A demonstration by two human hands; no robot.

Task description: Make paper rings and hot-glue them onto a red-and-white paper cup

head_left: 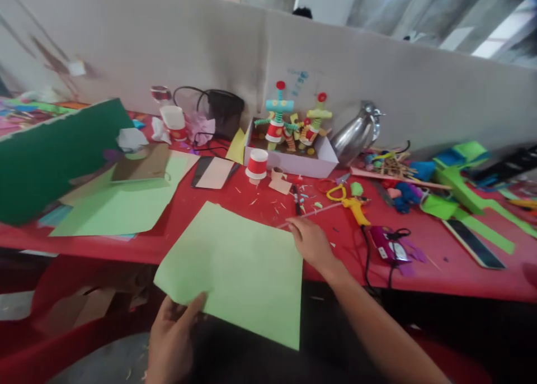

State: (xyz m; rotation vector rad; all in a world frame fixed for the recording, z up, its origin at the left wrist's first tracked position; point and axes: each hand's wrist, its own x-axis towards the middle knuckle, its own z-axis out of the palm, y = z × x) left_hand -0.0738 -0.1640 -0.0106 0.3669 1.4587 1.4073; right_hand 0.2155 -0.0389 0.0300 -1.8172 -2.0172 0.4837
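Count: two light-green paper sheets [235, 272], two craft robots [277, 118] in white box [293, 161], one paper cup [256, 164] left of box, one scissors [339, 193], one metal jug [356, 132] right of box.

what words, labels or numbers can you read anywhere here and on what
None can be read.
Blue marks on the partition: too blurred.
White label on the purple device: too small.
Green sheet held by the left hand and right hand: blank.
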